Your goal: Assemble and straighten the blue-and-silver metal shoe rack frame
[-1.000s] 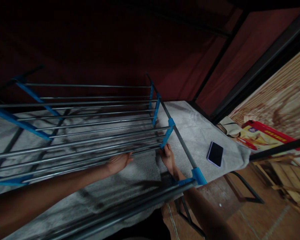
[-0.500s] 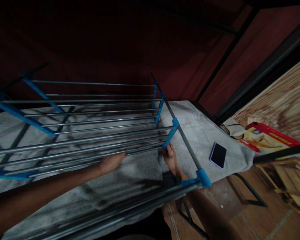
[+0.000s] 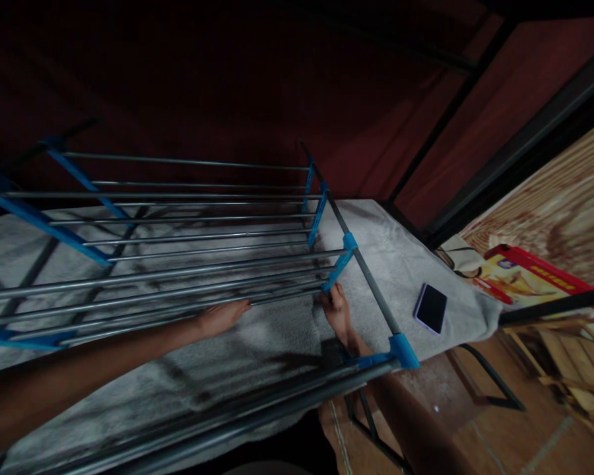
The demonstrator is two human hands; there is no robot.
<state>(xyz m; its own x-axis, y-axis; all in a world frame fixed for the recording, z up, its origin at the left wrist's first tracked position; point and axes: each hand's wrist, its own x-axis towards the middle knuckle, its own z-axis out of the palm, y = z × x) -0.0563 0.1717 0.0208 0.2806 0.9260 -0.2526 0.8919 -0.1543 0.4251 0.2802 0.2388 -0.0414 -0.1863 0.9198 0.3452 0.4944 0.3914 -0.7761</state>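
Observation:
A rack of grey metal tubes (image 3: 178, 272) joined by blue plastic brackets (image 3: 339, 267) lies on a grey cloth (image 3: 272, 340). My left hand (image 3: 225, 316) is closed around one of the lower tubes in the nearer group, fingers partly hidden behind it. At the right end of that group, my right hand (image 3: 336, 310) pinches the lower end of a blue bracket, where the tubes meet it. A blue corner joint (image 3: 403, 351) sits above my right forearm, at the end of a long side pole (image 3: 376, 290).
A phone (image 3: 430, 308) lies on the cloth to the right. Beyond it are a red and yellow box (image 3: 534, 277) and wooden slatted furniture (image 3: 574, 363). A dark red wall (image 3: 202, 86) stands behind the rack. Thick tubes cross the near edge.
The view shifts slightly. Both hands keep the same places on the rack, and the rack itself shows no clear movement.

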